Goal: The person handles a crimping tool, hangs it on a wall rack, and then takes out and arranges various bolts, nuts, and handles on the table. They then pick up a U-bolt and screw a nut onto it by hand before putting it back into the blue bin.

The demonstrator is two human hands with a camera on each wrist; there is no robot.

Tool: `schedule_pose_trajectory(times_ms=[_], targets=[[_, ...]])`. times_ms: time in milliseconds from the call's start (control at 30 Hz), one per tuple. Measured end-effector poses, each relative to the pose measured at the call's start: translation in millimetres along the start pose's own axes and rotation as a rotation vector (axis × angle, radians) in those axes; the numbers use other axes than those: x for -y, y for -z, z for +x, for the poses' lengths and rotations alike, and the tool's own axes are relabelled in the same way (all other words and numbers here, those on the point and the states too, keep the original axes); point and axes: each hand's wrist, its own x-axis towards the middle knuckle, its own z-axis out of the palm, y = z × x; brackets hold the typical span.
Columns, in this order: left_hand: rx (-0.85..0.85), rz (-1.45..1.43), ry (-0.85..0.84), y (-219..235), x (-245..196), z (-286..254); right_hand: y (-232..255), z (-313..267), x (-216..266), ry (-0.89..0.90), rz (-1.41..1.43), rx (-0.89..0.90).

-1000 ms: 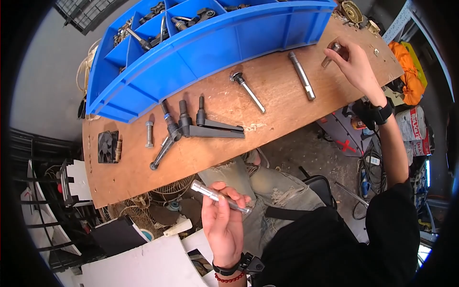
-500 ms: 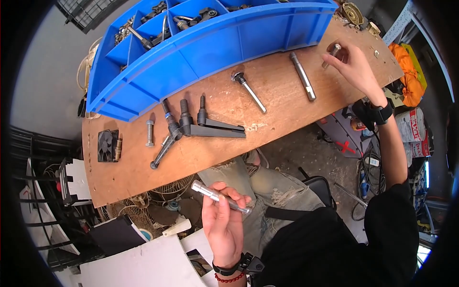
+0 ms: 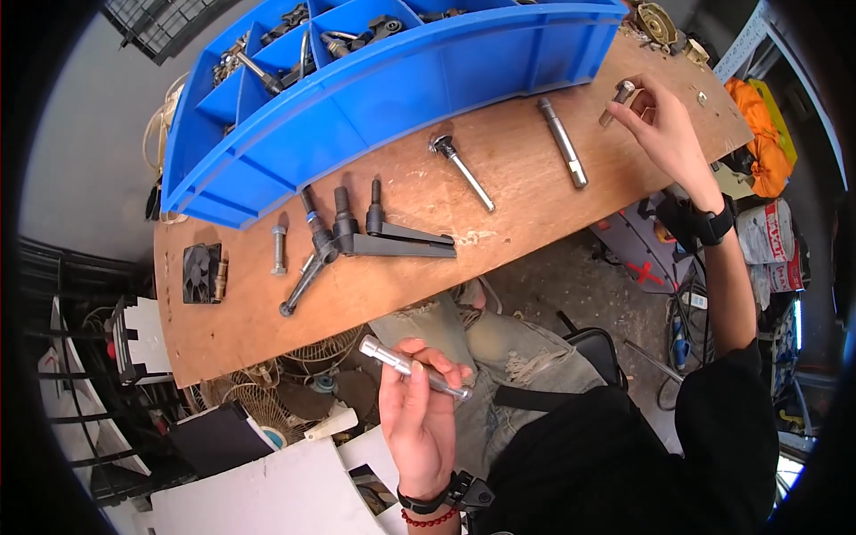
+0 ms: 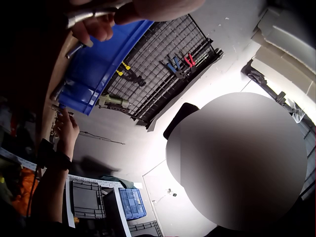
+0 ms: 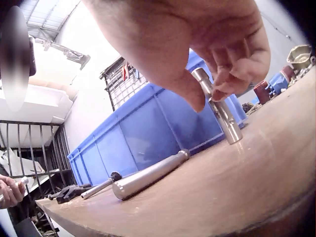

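Observation:
In the head view my left hand (image 3: 419, 437) holds a shiny grooved metal pin (image 3: 385, 355) over my lap, below the table's front edge. At the right end of the wooden table, my right hand (image 3: 667, 134) pinches a shorter steel pin (image 5: 228, 123) between thumb and fingers. The right wrist view has this pin tilted, its lower end right at the tabletop. A thick steel shaft (image 3: 563, 147) lies left of that hand. Further left are a thin rod with a dark round head (image 3: 466, 176), black clamping levers (image 3: 397, 245) with threaded studs, and a hex bolt (image 3: 279, 250).
A large blue divided bin (image 3: 357, 107) full of metal parts stands along the table's back. A small black fan (image 3: 198, 272) with a brass-coloured fitting (image 3: 220, 279) lies at the left end. Brass-coloured castings (image 3: 655, 25) sit at the far right corner.
My right hand has shifted very slightly at the table, still pinching the short pin, whose top has moved a little to the left. My left hand stays nearly still with its pin.

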Motion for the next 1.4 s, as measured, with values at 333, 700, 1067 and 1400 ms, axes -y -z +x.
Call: schedule_pose_trajectory(times_ms=[333, 700, 1067, 1400], targets=[[-0.041, -0.068, -0.52, -22.3, -33.5, -4.9, -5.8, -11.6, -3.1, -0.062, 0.039, -0.011], [0.032, -0.349, 0.046, -24.7, -12.7, 11.9, -29.2, -39.0, -23.3, -0.09, 0.274, -0.069], [0.058, -0.366, 0.187, -5.3, -9.2, 16.4, -33.2, -62.8, -16.5, -0.039, 0.48, -0.224], [0.123, -0.362, 0.346, -24.4, 14.6, 12.4, -13.7, -66.6, 51.7, 0.126, 0.008, 0.094]])
